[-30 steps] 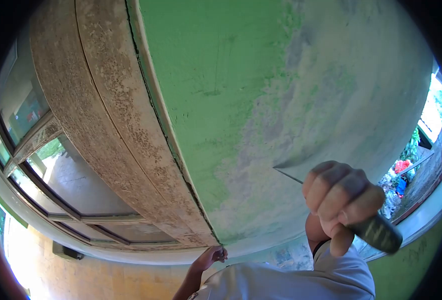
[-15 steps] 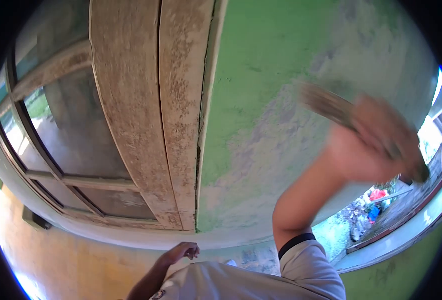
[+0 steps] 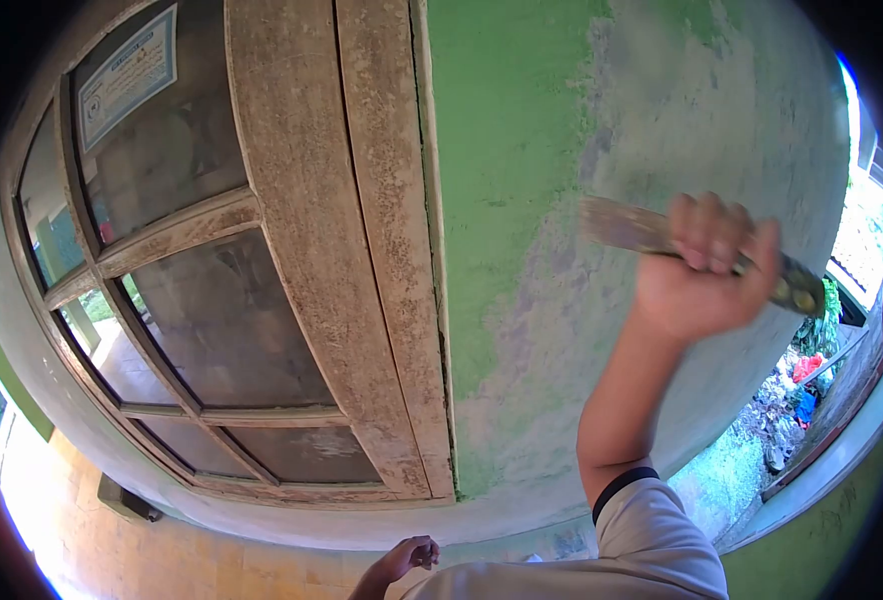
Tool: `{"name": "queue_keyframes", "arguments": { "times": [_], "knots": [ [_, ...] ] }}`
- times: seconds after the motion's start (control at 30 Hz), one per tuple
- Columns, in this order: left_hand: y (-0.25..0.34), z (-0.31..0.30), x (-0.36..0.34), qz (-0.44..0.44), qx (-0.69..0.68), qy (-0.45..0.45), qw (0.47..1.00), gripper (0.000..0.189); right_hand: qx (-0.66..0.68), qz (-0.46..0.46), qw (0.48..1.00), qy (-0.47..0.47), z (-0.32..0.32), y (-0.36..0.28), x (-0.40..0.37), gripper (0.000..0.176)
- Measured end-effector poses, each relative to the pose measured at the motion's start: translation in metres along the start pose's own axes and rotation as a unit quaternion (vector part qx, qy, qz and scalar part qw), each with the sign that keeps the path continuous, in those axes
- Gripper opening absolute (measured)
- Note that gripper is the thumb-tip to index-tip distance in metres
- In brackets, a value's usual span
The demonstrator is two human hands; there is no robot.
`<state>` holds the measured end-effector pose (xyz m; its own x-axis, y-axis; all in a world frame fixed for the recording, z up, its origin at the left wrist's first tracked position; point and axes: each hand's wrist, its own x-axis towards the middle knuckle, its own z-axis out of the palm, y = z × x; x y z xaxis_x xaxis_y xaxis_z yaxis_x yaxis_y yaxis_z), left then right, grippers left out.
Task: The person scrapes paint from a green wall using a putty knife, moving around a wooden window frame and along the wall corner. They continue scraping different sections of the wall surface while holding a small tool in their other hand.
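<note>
My right hand (image 3: 702, 270) is raised in front of the green wall (image 3: 512, 120), fist wrapped tight around the scraper (image 3: 627, 228). All 4 fingers fold over the top of the handle and the palm presses in from below, so the grip is fully clenched on the tool. The dark, speckled butt of the handle sticks out past my hand toward the wall's right edge. The flat, dirty blade points left toward the window frame (image 3: 382, 230). The blade lies over the grey patch (image 3: 602, 330) where the green paint has come off, about midway up the wall and nearer its right edge than the frame. I cannot tell whether the blade edge actually touches the plaster or hangs just off it.

My left hand (image 3: 407, 555) sits low, below the wall's bottom edge and under the frame's lower right corner. Its fingers are curled inward. It is too small here for me to tell whether it pinches anything.

My pale sleeve (image 3: 652, 520) with a dark band shows at the bottom. The frame is weathered and spotted, running along the wall's left edge, with a thin crack between the 2. Dusty glass panes (image 3: 222, 320) fill it, and a paper notice (image 3: 127, 75) is stuck in the upper left pane.
</note>
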<state>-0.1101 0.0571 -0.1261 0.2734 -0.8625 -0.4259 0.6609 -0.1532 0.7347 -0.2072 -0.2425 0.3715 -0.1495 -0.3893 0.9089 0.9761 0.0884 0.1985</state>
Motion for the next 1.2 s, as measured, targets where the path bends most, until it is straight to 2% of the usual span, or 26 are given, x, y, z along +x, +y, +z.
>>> {"name": "queue_keyframes", "arguments": {
  "times": [0.03, 0.1, 0.17, 0.3, 0.4, 0.43, 0.5, 0.63, 0.7, 0.73, 0.77, 0.83, 0.9, 0.97, 1.03, 1.1, 1.13, 1.2],
  "knots": [
    [-0.002, 0.0, 0.0, 0.006, 0.004, -0.009, 1.0, 0.032, 0.061, -0.029, 0.998, 0.009, 0.0, -0.009, 0.002, 0.027],
    [-0.003, -0.002, 0.003, 0.014, 0.01, -0.019, 1.0, 0.032, 0.051, -0.067, 0.996, -0.021, 0.001, -0.005, 0.001, 0.025],
    [-0.004, 0.001, 0.002, 0.008, -0.001, -0.024, 1.0, 0.032, -0.077, 0.014, 0.994, 0.08, 0.005, 0.027, -0.006, 0.031],
    [-0.007, 0.006, 0.001, 0.01, 0.012, -0.03, 0.999, 0.032, -0.045, 0.03, 0.998, 0.02, 0.003, 0.012, -0.004, 0.029],
    [-0.008, 0.006, -0.001, 0.013, 0.025, -0.02, 0.999, 0.032, 0.071, -0.031, 0.997, -0.023, -0.011, -0.012, 0.006, 0.029],
    [-0.012, 0.001, 0.0, 0.012, 0.009, -0.026, 1.0, 0.031, 0.071, -0.03, 0.997, -0.024, -0.011, 0.002, 0.003, 0.029],
    [-0.018, -0.002, 0.0, 0.01, -0.01, -0.031, 0.999, 0.031, -0.032, 0.058, 0.993, 0.101, -0.008, 0.037, -0.006, 0.034],
    [-0.019, 0.003, -0.01, 0.021, -0.01, -0.016, 1.0, 0.03, -0.028, 0.052, 0.997, 0.045, 0.007, 0.023, -0.003, 0.035],
    [-0.019, 0.002, -0.01, 0.025, -0.008, -0.005, 1.0, 0.03, 0.052, -0.075, 0.995, 0.027, 0.007, -0.005, 0.0, 0.031],
    [-0.024, -0.003, -0.009, 0.028, -0.024, -0.01, 0.999, 0.03, 0.044, -0.081, 0.996, 0.0, 0.004, -0.008, 0.002, 0.028],
    [-0.029, -0.007, -0.01, 0.028, -0.04, -0.015, 0.999, 0.03, 0.043, -0.078, 0.996, 0.001, 0.001, 0.003, -0.001, 0.028],
    [-0.03, -0.007, -0.016, 0.019, -0.027, -0.013, 0.999, 0.031, -0.116, -0.025, 0.991, 0.058, 0.004, 0.031, -0.004, 0.03],
    [-0.026, -0.003, -0.017, 0.017, -0.016, -0.011, 1.0, 0.032, -0.106, 0.008, 0.992, 0.066, 0.008, 0.023, -0.004, 0.033],
    [-0.021, 0.004, -0.025, 0.013, 0.002, 0.01, 1.0, 0.033, 0.026, 0.01, 1.0, 0.004, 0.0, 0.011, -0.003, 0.033],
    [-0.02, 0.002, -0.023, 0.027, -0.002, -0.005, 1.0, 0.034, 0.054, -0.011, 0.998, 0.006, -0.001, 0.004, -0.003, 0.034],
    [-0.021, 0.003, -0.024, 0.035, -0.006, -0.021, 0.999, 0.034, -0.031, -0.017, 0.999, 0.037, -0.007, 0.013, -0.002, 0.036],
    [-0.013, 0.011, -0.027, 0.029, 0.01, -0.005, 1.0, 0.035, -0.031, -0.013, 0.999, 0.039, -0.004, 0.017, -0.002, 0.036],
    [-0.015, 0.012, -0.025, 0.031, 0.017, -0.007, 0.999, 0.037, -0.097, 0.025, 0.993, 0.066, 0.007, 0.024, -0.001, 0.039]
  ]
}}
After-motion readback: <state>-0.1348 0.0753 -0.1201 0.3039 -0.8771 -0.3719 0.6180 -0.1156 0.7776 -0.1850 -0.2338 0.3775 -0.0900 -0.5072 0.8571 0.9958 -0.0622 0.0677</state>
